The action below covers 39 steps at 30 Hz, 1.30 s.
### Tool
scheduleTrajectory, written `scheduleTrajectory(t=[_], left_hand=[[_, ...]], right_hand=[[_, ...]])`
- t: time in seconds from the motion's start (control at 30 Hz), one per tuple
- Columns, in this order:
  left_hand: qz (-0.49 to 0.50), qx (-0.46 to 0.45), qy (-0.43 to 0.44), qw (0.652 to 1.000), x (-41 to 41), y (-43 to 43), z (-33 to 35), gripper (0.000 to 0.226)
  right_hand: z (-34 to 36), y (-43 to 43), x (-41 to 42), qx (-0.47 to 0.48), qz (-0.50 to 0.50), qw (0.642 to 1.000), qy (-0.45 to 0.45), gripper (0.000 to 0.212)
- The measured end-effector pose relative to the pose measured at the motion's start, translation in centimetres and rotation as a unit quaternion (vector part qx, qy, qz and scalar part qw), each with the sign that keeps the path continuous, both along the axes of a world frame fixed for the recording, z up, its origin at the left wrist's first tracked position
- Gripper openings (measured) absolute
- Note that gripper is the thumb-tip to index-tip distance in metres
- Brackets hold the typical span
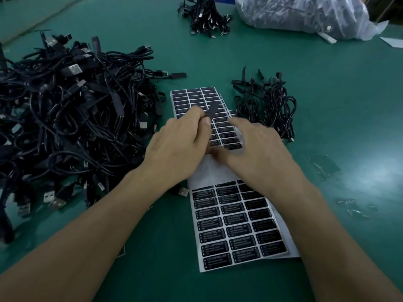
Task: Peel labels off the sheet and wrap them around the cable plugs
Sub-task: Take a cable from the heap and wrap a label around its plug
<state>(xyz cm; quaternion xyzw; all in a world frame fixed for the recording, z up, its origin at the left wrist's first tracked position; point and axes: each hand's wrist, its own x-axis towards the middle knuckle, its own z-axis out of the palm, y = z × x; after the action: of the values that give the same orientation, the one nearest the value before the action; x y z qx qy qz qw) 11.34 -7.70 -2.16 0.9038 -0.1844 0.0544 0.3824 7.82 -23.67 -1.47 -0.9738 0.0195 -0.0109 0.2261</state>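
A white sheet (pixel 237 227) of black "LED CONTROLLER" labels lies in front of me on the green table, and a second sheet (pixel 196 99) lies beyond it. My left hand (pixel 178 142) grips a black cable plug (pixel 212 109) that sticks out past its fingertips above the far sheet. My right hand (pixel 259 149) is blurred, with its fingers spread low over the labels beside the left hand. Whether it holds a label I cannot tell.
A big heap of black USB cables (pixel 65 118) fills the left side. A smaller bundle (pixel 270 105) lies right of the sheets. Another bundle (pixel 205 16) and a plastic bag (pixel 301 14) sit at the far edge. Scraps (pixel 325 166) lie at the right.
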Motion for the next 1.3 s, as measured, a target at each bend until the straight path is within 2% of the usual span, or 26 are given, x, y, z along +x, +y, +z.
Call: scheduleTrajectory(t=[0.1, 0.23, 0.27, 0.43, 0.67, 0.9, 1.0, 1.13, 1.3], left_hand=[[-0.002, -0.003, 0.015, 1.000, 0.1, -0.1, 0.0, 0.030], [-0.004, 0.003, 0.023, 1.000, 0.2, 0.1, -0.1, 0.031], [-0.004, 0.006, 0.022, 1.000, 0.1, 0.1, -0.2, 0.031], [-0.007, 0.028, 0.005, 1.000, 0.2, 0.2, -0.2, 0.031], [-0.024, 0.079, -0.030, 0.996, 0.4, 0.0, -0.8, 0.028], [-0.054, 0.020, -0.018, 0.998, 0.6, 0.2, -0.8, 0.027], [-0.056, 0.002, -0.008, 0.998, 0.6, 0.4, -0.8, 0.027], [-0.038, 0.011, 0.006, 0.999, 0.4, 0.4, -0.8, 0.028], [-0.013, 0.025, 0.012, 1.000, 0.4, 0.3, -0.7, 0.030]], right_hand=[[0.3, 0.1, -0.1, 0.022, 0.011, 1.000, 0.007, 0.073], [0.6, 0.3, -0.3, 0.110, 0.000, 0.994, -0.014, 0.063], [0.6, 0.5, -0.3, 0.115, -0.004, 0.993, -0.022, 0.061], [0.1, 0.6, -0.2, 0.016, -0.004, 1.000, -0.025, 0.059], [0.0, -0.1, 0.1, 0.097, -0.007, 0.995, -0.023, 0.047], [0.1, 0.0, 0.0, 0.132, 0.002, 0.990, -0.040, 0.041], [0.1, 0.2, 0.0, 0.195, -0.004, 0.979, -0.065, 0.036], [0.2, -0.2, 0.4, 0.312, -0.061, 0.944, -0.085, 0.032], [0.2, -0.9, 0.6, 0.405, -0.101, 0.908, -0.046, 0.045]])
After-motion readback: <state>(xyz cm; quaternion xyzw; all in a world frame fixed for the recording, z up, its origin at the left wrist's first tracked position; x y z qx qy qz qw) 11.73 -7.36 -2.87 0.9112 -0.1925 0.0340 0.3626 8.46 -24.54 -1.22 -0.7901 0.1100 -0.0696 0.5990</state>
